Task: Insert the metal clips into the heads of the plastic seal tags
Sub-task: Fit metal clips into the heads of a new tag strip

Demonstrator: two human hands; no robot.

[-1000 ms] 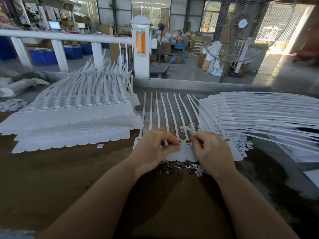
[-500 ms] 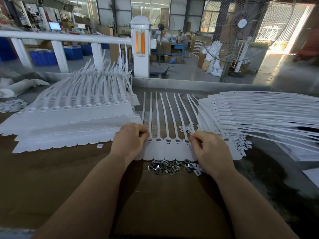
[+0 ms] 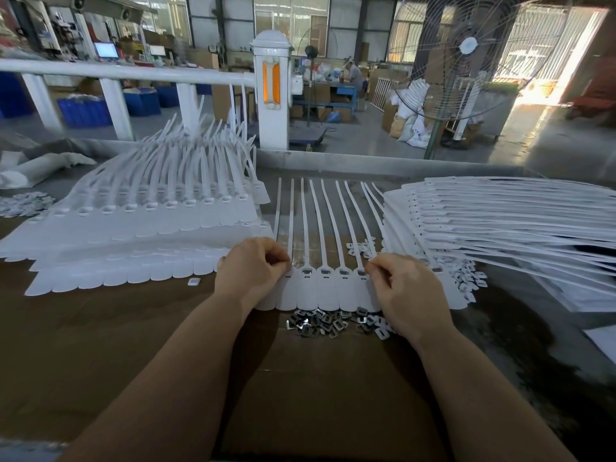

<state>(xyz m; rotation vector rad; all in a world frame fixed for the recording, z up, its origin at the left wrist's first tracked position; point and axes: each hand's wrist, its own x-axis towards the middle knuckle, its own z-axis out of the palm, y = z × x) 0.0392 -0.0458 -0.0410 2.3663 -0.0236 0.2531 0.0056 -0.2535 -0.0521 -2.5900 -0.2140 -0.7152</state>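
Both hands barely shifted since a moment ago: left hand (image 3: 252,269) and right hand (image 3: 405,288), fingers curled, pinching opposite ends of the seal-tag strip (image 3: 325,288), palms down.

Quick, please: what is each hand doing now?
Left hand: fingers curled, pinching the left end of the row of seal tags.
Right hand: pinching the right end.

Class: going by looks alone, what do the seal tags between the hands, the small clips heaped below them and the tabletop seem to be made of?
Seal tags: probably moulded plastic, uniformly white, matte, with thin bending tails.
Clips: likely metal, grey with bright glints, folded from thin sheet.
Tabletop: seems brown cardboard sheeting, dull, with a visible seam; not certain.
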